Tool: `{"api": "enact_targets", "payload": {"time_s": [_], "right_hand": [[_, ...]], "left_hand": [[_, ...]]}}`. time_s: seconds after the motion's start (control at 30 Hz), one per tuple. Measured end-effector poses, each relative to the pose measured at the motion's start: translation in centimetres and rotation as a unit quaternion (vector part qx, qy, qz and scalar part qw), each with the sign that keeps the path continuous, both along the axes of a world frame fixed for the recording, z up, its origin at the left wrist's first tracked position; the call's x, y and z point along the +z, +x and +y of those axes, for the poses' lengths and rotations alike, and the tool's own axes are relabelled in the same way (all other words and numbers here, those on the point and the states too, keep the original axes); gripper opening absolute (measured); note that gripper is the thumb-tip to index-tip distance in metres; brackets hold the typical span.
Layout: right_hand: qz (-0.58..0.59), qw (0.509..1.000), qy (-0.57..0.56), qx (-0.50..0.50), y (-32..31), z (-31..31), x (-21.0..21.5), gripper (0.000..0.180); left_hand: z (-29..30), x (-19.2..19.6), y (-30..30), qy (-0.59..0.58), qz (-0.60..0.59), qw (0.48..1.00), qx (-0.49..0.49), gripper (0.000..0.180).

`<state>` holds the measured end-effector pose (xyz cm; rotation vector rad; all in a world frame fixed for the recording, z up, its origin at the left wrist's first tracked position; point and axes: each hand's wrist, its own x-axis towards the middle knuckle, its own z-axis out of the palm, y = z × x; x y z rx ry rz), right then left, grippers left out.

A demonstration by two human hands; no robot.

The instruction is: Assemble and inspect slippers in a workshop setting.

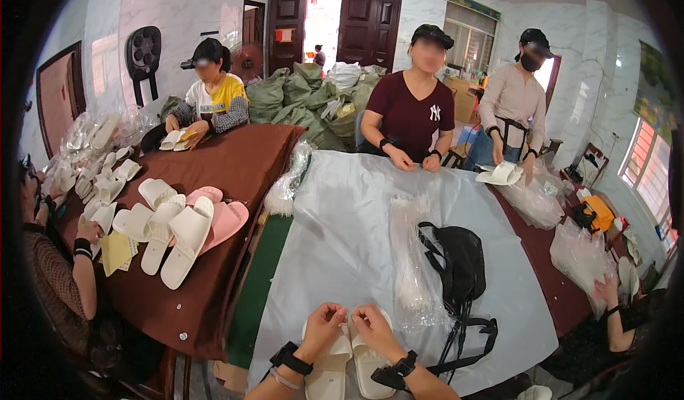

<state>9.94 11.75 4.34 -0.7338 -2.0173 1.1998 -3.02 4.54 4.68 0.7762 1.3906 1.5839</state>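
Note:
A pair of white slippers lies side by side at the near edge of the table, the left slipper next to the right slipper. My left hand is over the left one's strap, fingers curled and thumb against them. Over the other strap is my right hand, its fingertips pinched close to my left ones. Whatever is between the fingertips, if anything, is too small to tell. Just beyond my right hand lies a clear plastic bag of thin white strands, with a black bag and its straps to the right.
Pale grey sheeting covers my table. On the brown-covered table at left are white slippers and pink slippers. Other people work around the tables. At right lie clear plastic bags; green sacks are piled behind.

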Motion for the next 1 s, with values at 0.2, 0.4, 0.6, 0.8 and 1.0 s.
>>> {"api": "enact_targets", "payload": {"time_s": [0.2, 0.4, 0.6, 0.8, 1.0], "right_hand": [[0.0, 1.0, -0.015, -0.004, 0.1, 0.0, -0.1, 0.013], [0.012, 1.0, -0.012, -0.008, 0.2, -0.1, 0.3, 0.013], [0.02, 0.999, -0.029, 0.01, -0.3, -0.2, -0.3, 0.013], [-0.006, 0.999, -0.025, -0.024, 0.3, -0.3, 0.5, 0.014], [0.0, 0.999, -0.051, -0.019, 0.0, -0.2, 0.2, 0.013]], "left_hand": [[0.2, 0.2, -0.3, -0.014, 0.042, 0.997, -0.059, 0.019], [0.3, 0.3, -0.2, 0.006, 0.011, 0.999, -0.04, 0.018], [-0.1, -0.2, -0.7, -0.001, 0.028, 0.999, -0.047, 0.018], [0.7, -1.1, 0.0, 0.019, 0.052, 0.998, -0.038, 0.019], [0.5, -0.9, -0.3, 0.003, 0.099, 0.994, -0.052, 0.018]]}}
